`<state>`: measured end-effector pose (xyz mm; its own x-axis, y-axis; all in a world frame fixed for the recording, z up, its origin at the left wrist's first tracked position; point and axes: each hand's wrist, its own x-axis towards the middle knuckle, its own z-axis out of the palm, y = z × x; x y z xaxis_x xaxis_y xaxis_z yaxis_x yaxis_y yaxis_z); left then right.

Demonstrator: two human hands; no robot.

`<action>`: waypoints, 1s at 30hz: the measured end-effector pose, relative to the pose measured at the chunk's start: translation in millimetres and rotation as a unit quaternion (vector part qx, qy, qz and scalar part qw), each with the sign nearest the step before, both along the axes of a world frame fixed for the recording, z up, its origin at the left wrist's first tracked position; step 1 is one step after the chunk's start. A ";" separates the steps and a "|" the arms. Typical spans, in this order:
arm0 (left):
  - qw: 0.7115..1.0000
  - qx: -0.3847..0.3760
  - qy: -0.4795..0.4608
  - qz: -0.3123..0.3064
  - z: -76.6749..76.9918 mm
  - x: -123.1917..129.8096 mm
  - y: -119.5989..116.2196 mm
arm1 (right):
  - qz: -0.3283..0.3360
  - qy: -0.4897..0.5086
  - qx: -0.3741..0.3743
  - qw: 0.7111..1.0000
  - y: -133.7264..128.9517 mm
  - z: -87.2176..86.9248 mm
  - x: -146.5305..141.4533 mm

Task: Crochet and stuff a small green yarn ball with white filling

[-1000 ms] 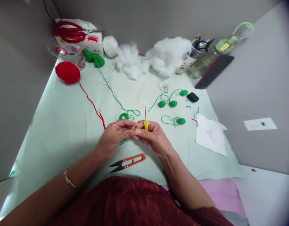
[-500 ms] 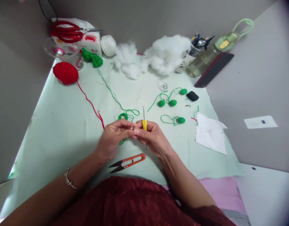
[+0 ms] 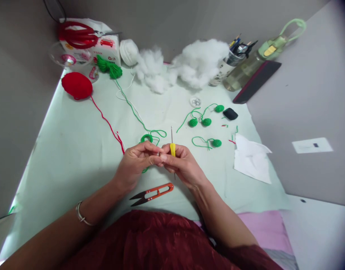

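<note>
My left hand [image 3: 137, 161] is closed, pinching a small shiny metal piece [image 3: 158, 154] at its fingertips; its exact kind is too small to make out. My right hand [image 3: 180, 161] grips a crochet hook with a yellow handle [image 3: 173, 149], its thin shaft pointing away from me. The right thumb and fingertips meet those of the left hand around the small piece. Just beyond and under the left hand lies a loop of green yarn [image 3: 146, 138], partly hidden by the fingers. Orange thread snips [image 3: 158, 192] lie on the cloth between my hands and my body.
Crocheted green balls [image 3: 206, 122] with yarn tails lie to the right, near a white paper [image 3: 249, 157] and a black object [image 3: 230, 114]. Red yarn [image 3: 77, 85], green yarn [image 3: 109, 67], white yarn [image 3: 129, 52], stuffing [image 3: 200, 63] and a bottle [image 3: 241, 73] line the back.
The camera view has shifted very slightly. Both hands keep the same pinch at nearly the same spot.
</note>
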<state>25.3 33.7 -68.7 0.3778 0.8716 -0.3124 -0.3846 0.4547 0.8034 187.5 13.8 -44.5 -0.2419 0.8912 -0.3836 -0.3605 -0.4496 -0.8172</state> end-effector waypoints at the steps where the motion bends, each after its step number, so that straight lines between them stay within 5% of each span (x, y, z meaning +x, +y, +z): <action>1: 1.000 -0.002 -0.001 -0.001 0.8 0.0 0.0 | -0.006 -0.008 0.005 1.000 0.1 -0.3 -0.1; 9: 1.000 -0.018 -0.012 0.003 5.4 -1.4 1.4 | -0.068 -0.160 0.110 0.979 -2.4 2.6 -1.4; 16: 0.989 0.089 0.090 0.073 3.0 -0.9 -1.5 | -0.093 -0.320 0.224 0.916 -7.1 -0.2 -7.0; 24: 0.952 0.221 0.205 0.054 9.4 0.0 -6.2 | -0.064 -0.250 0.142 0.956 -5.5 3.9 -6.2; 30: 0.898 0.349 0.249 0.097 4.2 -2.8 -2.5 | -0.043 -0.186 0.097 0.977 -2.8 5.0 -3.8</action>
